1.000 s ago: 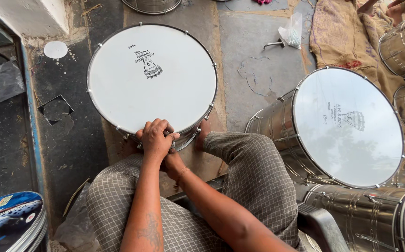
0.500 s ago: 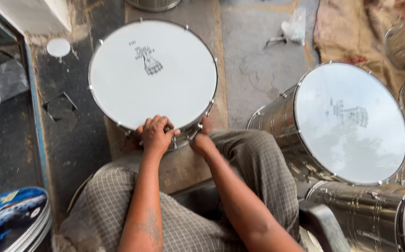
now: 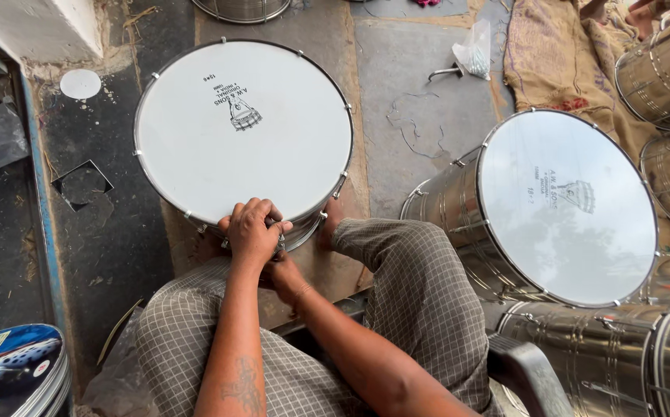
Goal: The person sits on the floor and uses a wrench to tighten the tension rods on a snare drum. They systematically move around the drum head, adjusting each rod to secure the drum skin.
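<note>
A round steel drum with a white head [image 3: 242,131] stands on the floor in front of my knees. My left hand [image 3: 253,230] is closed over the near rim of this drum, gripping something small at a tension rod; the item itself is hidden by my fingers. My right hand [image 3: 285,276] sits just below the left, under the rim against the drum's side, with its fingers mostly hidden. My legs in checked trousers [image 3: 420,309] frame the drum's near side.
A second white-headed steel drum [image 3: 566,205] leans to my right, with more steel drum shells [image 3: 663,73] behind and below it. A burlap sack [image 3: 551,58], a small plastic bag [image 3: 474,50], a white disc [image 3: 80,83] and a printed stack [image 3: 11,371] lie around.
The view has shifted, so the drum sits further right and lower. My right hand has moved from the rim beside my left hand to below it, under the rim.
</note>
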